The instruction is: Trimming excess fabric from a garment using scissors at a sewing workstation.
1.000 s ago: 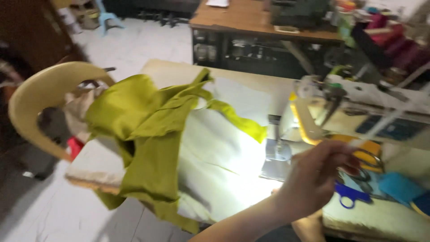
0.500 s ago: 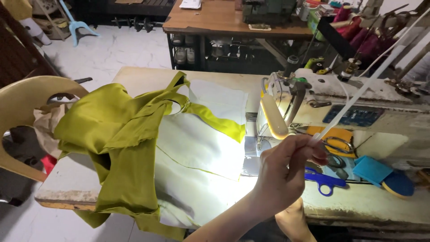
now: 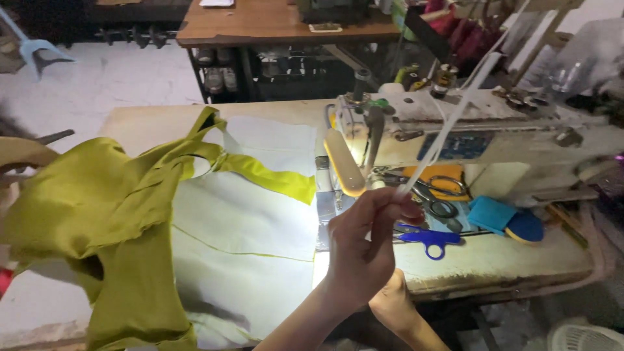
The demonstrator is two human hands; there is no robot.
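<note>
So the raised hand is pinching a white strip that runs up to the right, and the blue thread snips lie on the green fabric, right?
Not quite. In the head view the hand does pinch the white strip running up to the right, but the blue thread snips lie on the machine table beside the sewing machine, well apart from the green fabric.

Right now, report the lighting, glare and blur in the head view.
Head view: the machine's lamp blows out the white fabric beside the sewing machine; room edges fall into deep shadow; the raised hand pinching the white strip is fairly sharp; the green garment is slightly soft.
</note>
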